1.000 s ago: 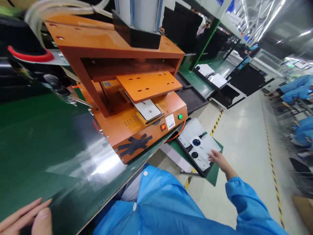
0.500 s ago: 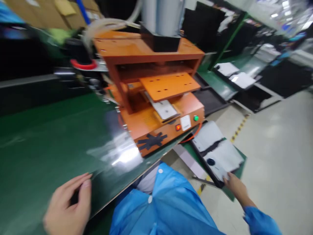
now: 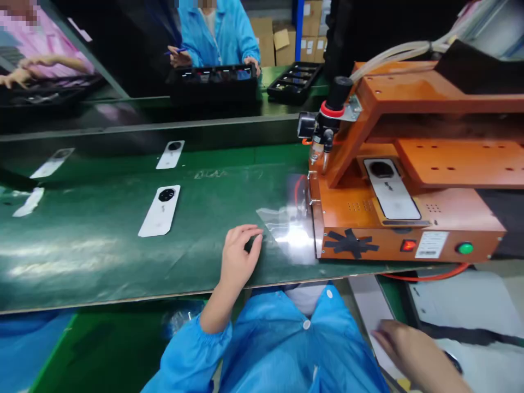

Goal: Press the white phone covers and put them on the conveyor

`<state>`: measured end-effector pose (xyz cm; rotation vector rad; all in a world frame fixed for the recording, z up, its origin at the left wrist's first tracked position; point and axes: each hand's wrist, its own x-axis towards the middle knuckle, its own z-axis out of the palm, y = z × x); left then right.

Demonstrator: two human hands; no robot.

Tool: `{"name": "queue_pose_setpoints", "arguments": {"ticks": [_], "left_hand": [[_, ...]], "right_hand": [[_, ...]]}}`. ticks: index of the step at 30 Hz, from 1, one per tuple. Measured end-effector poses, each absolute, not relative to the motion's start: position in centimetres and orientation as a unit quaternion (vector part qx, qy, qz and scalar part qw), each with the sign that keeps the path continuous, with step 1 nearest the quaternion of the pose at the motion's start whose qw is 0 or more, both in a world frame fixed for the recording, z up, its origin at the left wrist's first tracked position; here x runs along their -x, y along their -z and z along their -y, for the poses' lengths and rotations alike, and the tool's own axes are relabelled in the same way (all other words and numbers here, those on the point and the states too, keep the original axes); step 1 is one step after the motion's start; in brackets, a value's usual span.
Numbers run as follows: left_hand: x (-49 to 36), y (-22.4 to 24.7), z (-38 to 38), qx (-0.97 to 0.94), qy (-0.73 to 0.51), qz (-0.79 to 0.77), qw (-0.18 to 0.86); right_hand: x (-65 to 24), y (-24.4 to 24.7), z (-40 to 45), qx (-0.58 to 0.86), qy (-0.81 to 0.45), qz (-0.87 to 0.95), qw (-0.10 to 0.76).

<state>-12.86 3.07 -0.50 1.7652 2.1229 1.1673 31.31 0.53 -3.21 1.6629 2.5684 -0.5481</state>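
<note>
My left hand (image 3: 241, 254) rests over the green bench (image 3: 213, 251), with thumb and forefinger tips pinched together; whether anything lies between them I cannot make out. Right of it a clear plastic sheet (image 3: 292, 232) lies against the orange press (image 3: 413, 240). A white phone back panel (image 3: 393, 191) with a round dark camera ring sits in the press fixture. Low on the right, my right hand (image 3: 403, 346) is smeared by motion beside a black tray of white panels (image 3: 470, 297); its fingers cannot be read.
On the bench to the left lie more white phone back panels (image 3: 161, 213), one near the raised back edge (image 3: 171, 155). A pressure regulator (image 3: 327, 123) juts from the press's left side. Across the bench, a person in blue (image 3: 219, 35) handles a black tray (image 3: 215, 82).
The view has swung left, bringing the bench's panels and people opposite into sight. My right hand has left the panel it touched in the side tray. My left hand stays pinched over the bench.
</note>
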Motion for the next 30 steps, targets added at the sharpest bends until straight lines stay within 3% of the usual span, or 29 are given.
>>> {"name": "queue_pose_setpoints", "arguments": {"ticks": [4,8,12,18,23,30], "left_hand": [[11.4,0.7,-5.8,-0.625,-0.287,-0.725,0.037],[13.3,1.0,-5.2,-0.640,-0.204,-0.740,0.031],[17.1,0.6,-2.4,-0.657,-0.195,-0.723,0.085],[19.0,0.3,-0.6,-0.638,-0.266,-0.707,0.149],[17.9,1.0,-1.4,-0.553,-0.360,-0.747,0.081],[16.6,2.4,-3.3,-0.548,-0.301,-0.778,0.052]], "right_hand": [[-18.3,-1.0,-2.6,-0.285,0.196,-0.938,-0.019],[-11.4,-2.1,-4.1,-0.187,0.149,-0.962,-0.129],[-8.7,-0.4,-5.7,-0.173,0.130,-0.955,-0.203],[-8.6,2.0,-6.8,-0.209,0.026,-0.959,-0.190],[-7.4,1.0,-7.5,-0.197,0.073,-0.956,-0.204],[0.1,-1.0,-12.5,-0.229,0.065,-0.948,-0.212]]}}
